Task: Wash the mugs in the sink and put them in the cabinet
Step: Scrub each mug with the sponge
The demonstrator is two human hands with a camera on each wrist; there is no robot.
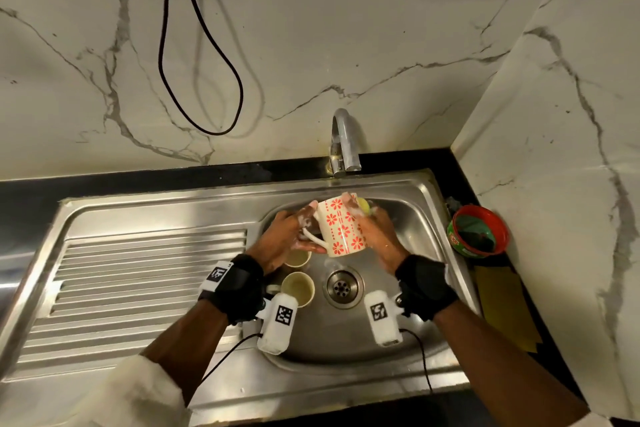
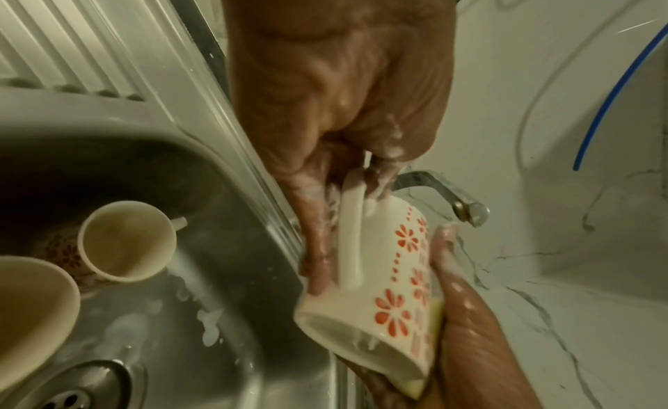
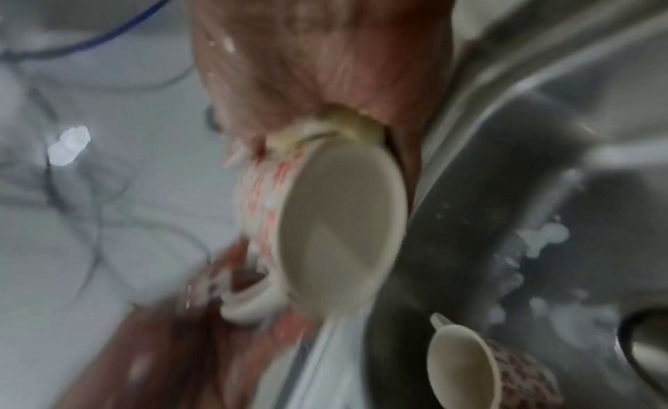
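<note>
— Three mugs in all: which one is being worked on, and where is it?

— It's the flowered mug point(image 1: 341, 225), held above the sink point(image 1: 408, 191) basin, just under and in front of the tap point(image 1: 343, 142). It is tipped over, with its long axis running from the far base down to the mouth that faces the person.

— How are the hands placed on it?

— It sits right between them. The left hand point(image 1: 280, 241) has soapy fingers curled through the handle point(image 2: 349, 229). The right hand point(image 1: 375, 236) wraps the opposite wall and pinches a yellow sponge point(image 1: 363, 206) against the far end.

— So which hand does the next bit turn on?

— I'd guess the right, since the sponge rides there; the left only steadies. The mouth opens toward the person, so reaching the inside would mean bringing the sponge round to the near end.

— And the others?

— Two plain-mouthed mugs point(image 1: 298, 288) stand on the basin floor left of the drain point(image 1: 342, 286), below the left wrist, seemingly unwashed
</note>
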